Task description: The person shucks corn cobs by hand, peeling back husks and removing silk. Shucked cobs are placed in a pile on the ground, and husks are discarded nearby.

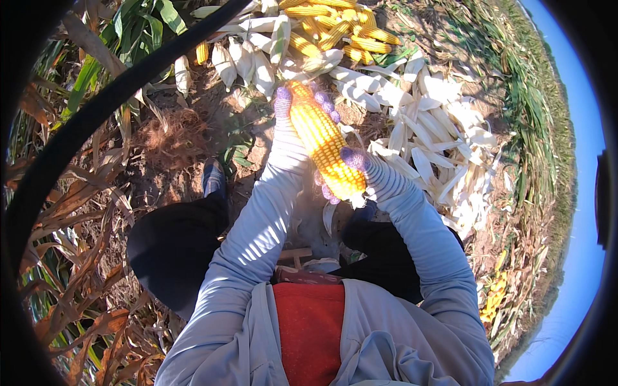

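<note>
Corn ear (322, 140) mid-frame, clasped by left hand (283, 110) and right hand (370, 168), seems fully husked, so the next move likely calls for reaching the top-centre yellow pile (336, 35).

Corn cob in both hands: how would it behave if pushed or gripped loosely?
The corn cob is probably stiff: it spans straight between the left hand and right hand. Its rounded body would likely roll if pushed. The bare kernels look smooth, so they might slip.
</note>
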`<control>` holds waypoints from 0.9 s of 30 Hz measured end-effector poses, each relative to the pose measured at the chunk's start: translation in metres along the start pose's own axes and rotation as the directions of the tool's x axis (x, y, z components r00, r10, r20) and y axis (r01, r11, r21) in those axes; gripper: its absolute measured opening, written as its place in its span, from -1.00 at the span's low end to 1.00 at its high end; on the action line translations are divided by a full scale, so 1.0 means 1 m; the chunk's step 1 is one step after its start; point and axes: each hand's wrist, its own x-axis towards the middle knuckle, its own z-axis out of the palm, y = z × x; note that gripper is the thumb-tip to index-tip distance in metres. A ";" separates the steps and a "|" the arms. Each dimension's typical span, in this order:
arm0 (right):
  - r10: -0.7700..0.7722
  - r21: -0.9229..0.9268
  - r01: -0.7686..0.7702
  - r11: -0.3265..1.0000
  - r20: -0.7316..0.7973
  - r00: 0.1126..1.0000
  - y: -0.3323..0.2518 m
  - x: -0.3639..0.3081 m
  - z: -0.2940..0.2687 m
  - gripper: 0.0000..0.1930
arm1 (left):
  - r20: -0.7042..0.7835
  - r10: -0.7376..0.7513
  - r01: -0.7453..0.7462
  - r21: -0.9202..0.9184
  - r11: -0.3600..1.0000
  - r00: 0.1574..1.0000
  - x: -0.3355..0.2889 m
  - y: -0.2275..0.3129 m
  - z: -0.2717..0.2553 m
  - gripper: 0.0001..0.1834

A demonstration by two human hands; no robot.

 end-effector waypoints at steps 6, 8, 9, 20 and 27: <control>-0.511 -0.782 0.160 0.603 -0.225 0.829 0.004 -0.002 0.015 -0.46 | -0.371 0.136 -0.004 0.335 0.942 0.919 -0.002 -0.004 -0.007 -0.48; -0.444 -0.637 0.095 0.765 -0.415 0.794 0.004 -0.003 0.021 -0.35 | -0.388 0.240 -0.044 0.450 0.892 0.890 0.000 -0.008 -0.012 -0.57; -0.485 -0.750 0.021 0.661 -0.406 0.775 0.004 -0.003 0.023 -0.35 | -0.404 0.291 -0.038 0.529 0.848 0.867 0.001 -0.010 -0.015 -0.56; -0.372 -0.352 0.196 0.915 -0.553 0.746 0.002 -0.001 0.007 -0.31 | -0.414 0.269 -0.049 0.471 0.881 0.869 0.004 -0.008 -0.026 -0.60; -0.111 0.016 0.115 0.993 -0.153 0.982 0.006 -0.010 -0.003 -0.23 | -0.171 0.061 -0.025 0.207 0.978 0.983 0.000 -0.006 -0.009 -0.40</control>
